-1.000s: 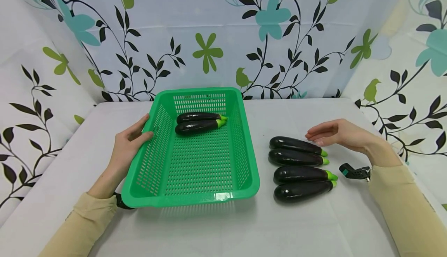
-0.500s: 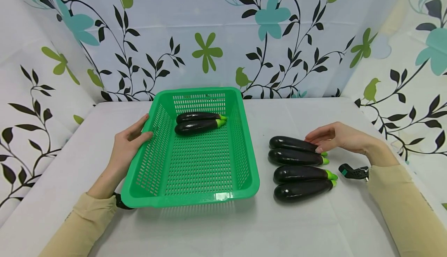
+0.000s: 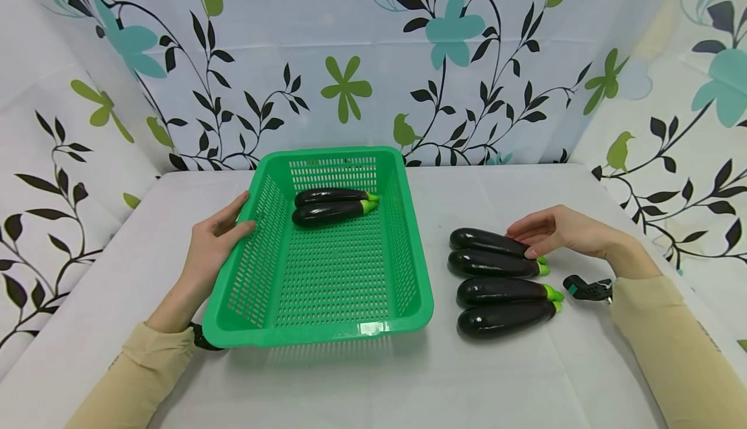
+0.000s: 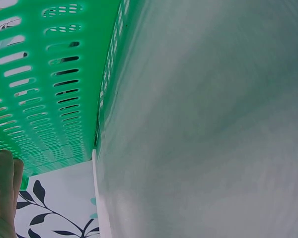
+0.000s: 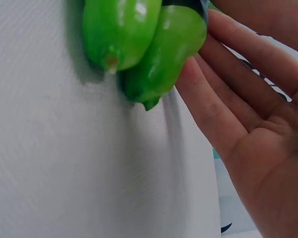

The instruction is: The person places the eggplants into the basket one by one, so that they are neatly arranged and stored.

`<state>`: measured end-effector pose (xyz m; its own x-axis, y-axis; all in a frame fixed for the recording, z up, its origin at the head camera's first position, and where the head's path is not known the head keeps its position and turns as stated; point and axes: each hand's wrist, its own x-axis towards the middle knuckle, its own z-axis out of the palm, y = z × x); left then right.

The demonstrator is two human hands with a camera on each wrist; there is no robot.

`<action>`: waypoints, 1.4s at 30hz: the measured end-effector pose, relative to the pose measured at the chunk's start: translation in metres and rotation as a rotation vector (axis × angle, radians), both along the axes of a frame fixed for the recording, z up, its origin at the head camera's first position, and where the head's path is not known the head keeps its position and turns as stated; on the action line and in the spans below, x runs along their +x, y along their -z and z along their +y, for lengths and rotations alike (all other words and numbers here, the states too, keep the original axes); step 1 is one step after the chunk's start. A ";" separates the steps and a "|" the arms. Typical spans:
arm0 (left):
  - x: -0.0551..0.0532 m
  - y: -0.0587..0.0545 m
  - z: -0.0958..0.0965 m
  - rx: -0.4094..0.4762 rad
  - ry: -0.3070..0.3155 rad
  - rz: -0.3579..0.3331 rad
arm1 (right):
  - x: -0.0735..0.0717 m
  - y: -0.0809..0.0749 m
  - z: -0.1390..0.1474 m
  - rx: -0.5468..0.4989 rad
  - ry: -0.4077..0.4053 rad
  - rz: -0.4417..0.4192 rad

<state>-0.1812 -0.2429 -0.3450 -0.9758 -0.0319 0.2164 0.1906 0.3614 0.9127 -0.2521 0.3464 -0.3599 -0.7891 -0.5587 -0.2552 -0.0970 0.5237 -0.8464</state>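
The right hand (image 3: 569,228) is closing in on the far eggplant (image 3: 487,240), and this is what is changing: a second ago its thumb was hanging beyond that eggplant, and now it is coming down on the near side while the fingers are curving behind. The grip is looking narrow and light, near the green end (the right wrist view is showing a finger touching the green there). Reaching, it seems, is turning into grasping, though this eggplant is still lying on the table (image 3: 362,390).

The left hand (image 3: 213,241) is staying put, holding the left rim of the basket (image 3: 292,337), its thumb lying over the edge and its fingers pressing the outer wall. So the basket is apparently being kept steady.

Just beside the far eggplant, a second eggplant (image 3: 493,263) is lying parallel. Nearer the person, a third eggplant (image 3: 506,291) and a fourth eggplant (image 3: 506,319) are lying side by side, green ends pointing right. Inside the basket, near its far wall, a pair of eggplants (image 3: 327,212) is resting, unmoved. A black strap (image 3: 589,288) is showing by the right sleeve (image 3: 659,332), and behind everything a patterned curtain (image 3: 280,46) is hanging.
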 end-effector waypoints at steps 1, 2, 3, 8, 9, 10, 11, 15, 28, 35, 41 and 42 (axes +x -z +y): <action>0.000 0.000 0.000 -0.002 -0.001 -0.001 | 0.000 0.000 0.000 0.001 0.003 0.000; 0.000 0.000 0.000 -0.003 -0.002 -0.001 | 0.000 0.000 -0.001 0.002 0.006 0.002; 0.000 0.000 0.000 -0.004 -0.002 -0.002 | 0.000 0.000 -0.001 0.007 0.010 0.002; 0.000 -0.001 0.000 -0.007 -0.009 -0.002 | 0.000 0.000 -0.002 0.021 0.023 0.007; 0.000 -0.001 0.000 -0.006 -0.010 -0.003 | 0.000 0.001 -0.003 0.023 0.026 0.007; 0.000 -0.001 0.000 -0.006 -0.011 -0.002 | 0.000 0.001 -0.003 0.021 0.027 0.008; 0.000 -0.001 0.000 -0.006 -0.011 -0.002 | 0.000 0.001 -0.003 0.022 0.028 0.008; 0.000 -0.001 0.000 -0.010 -0.013 -0.003 | -0.001 0.003 -0.003 0.025 0.025 0.014; 0.000 0.000 0.000 -0.014 -0.013 -0.012 | -0.001 0.006 -0.003 0.022 0.034 0.039; 0.000 0.000 0.000 -0.011 -0.015 -0.017 | -0.001 0.005 0.000 0.013 0.044 0.040; -0.001 0.000 0.001 -0.010 -0.021 -0.020 | -0.004 0.007 0.002 -0.005 0.051 0.059; -0.001 0.000 0.001 -0.010 -0.021 -0.019 | -0.004 0.008 0.002 -0.009 0.056 0.062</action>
